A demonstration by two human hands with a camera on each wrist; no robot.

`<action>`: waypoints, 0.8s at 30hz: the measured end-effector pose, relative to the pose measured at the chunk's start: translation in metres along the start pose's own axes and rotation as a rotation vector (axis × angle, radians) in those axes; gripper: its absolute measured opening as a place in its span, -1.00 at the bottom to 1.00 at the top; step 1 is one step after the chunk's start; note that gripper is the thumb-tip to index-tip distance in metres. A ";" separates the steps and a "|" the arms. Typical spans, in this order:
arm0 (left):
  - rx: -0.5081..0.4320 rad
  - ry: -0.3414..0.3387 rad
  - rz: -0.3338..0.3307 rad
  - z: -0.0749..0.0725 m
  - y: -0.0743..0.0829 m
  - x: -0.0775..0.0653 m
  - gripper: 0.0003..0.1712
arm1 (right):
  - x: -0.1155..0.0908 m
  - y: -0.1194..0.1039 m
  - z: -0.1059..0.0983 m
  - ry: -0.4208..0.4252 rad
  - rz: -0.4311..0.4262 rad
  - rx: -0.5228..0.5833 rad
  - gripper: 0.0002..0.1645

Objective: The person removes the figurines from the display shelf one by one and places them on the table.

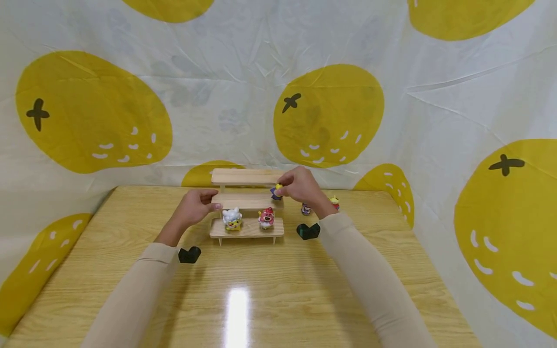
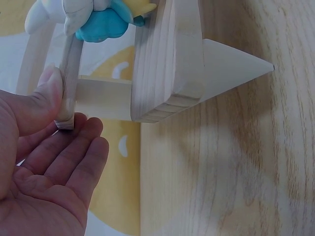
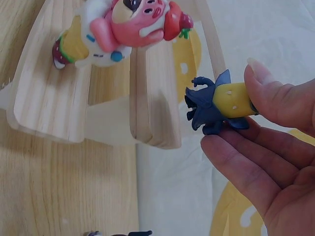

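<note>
Table: the wooden shelf is borne on its far part.
Left hand: the shelf's middle tier is pinched at its left end.
Right hand: the blue-and-yellow figure is pinched near that tier's right end; whether they touch cannot be told.
White-topped figure, pink figure: stood on the shelf's lowest tier.
Smaller figures: two are set right of the shelf.

Five figurines, one stand, three wooden tiers, two hands, one table
</note>
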State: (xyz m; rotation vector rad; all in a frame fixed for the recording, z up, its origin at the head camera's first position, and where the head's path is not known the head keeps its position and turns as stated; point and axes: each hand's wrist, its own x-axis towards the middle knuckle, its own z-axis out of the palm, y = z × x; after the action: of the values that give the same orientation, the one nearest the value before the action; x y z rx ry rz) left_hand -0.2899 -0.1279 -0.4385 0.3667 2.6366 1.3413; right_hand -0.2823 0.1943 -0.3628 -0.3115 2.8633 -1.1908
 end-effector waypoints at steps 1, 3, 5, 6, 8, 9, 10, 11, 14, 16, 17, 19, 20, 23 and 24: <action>-0.001 -0.001 0.002 0.000 0.001 -0.001 -0.35 | 0.000 0.001 0.000 -0.001 0.003 0.005 -0.65; -0.002 -0.004 0.002 -0.001 0.001 -0.001 -0.35 | -0.001 0.002 -0.001 -0.004 0.009 0.014 -0.64; -0.002 -0.005 0.001 -0.001 0.001 -0.001 -0.35 | -0.001 0.004 -0.002 -0.004 0.013 0.020 -0.64; -0.002 -0.004 0.002 -0.001 0.000 -0.001 -0.35 | -0.002 0.005 -0.003 -0.006 0.013 0.021 -0.63; 0.000 -0.005 0.002 -0.001 0.000 -0.001 -0.35 | -0.002 0.007 -0.004 -0.007 0.011 0.020 -0.63; -0.002 -0.004 0.001 -0.001 0.000 0.000 -0.35 | -0.002 0.008 -0.004 -0.007 0.009 0.018 -0.62; -0.002 -0.003 0.001 -0.001 0.000 -0.001 -0.35 | -0.003 0.009 -0.005 -0.007 0.007 0.013 -0.62; -0.002 -0.002 0.002 -0.001 0.001 -0.001 -0.36 | -0.003 0.009 -0.006 -0.006 0.008 0.009 -0.62; 0.000 0.001 0.004 -0.002 0.001 -0.001 -0.36 | -0.004 0.011 -0.008 -0.002 0.014 0.000 -0.63; 0.003 0.004 0.003 -0.002 0.002 -0.001 -0.36 | -0.005 0.012 -0.009 0.002 0.017 -0.006 -0.63; 0.006 0.004 0.004 -0.002 0.002 -0.001 -0.36 | -0.005 0.012 -0.009 0.005 0.021 -0.005 -0.63; 0.007 0.004 0.004 -0.002 0.001 -0.001 -0.36 | -0.006 0.014 -0.009 0.010 0.022 0.002 -0.65; 0.009 0.002 0.004 -0.002 0.001 -0.001 -0.36 | -0.006 0.015 -0.009 0.010 0.020 0.004 -0.65; 0.009 0.000 0.006 -0.001 0.002 -0.001 -0.36 | -0.007 0.017 -0.010 0.015 0.016 0.007 -0.69; 0.007 0.000 0.005 -0.001 0.002 -0.001 -0.36 | -0.008 0.018 -0.010 0.017 0.016 0.007 -0.70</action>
State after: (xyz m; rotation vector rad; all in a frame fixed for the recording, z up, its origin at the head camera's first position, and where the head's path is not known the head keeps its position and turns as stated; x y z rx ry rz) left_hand -0.2888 -0.1275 -0.4358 0.3746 2.6427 1.3336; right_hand -0.2786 0.2155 -0.3691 -0.2790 2.8691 -1.2068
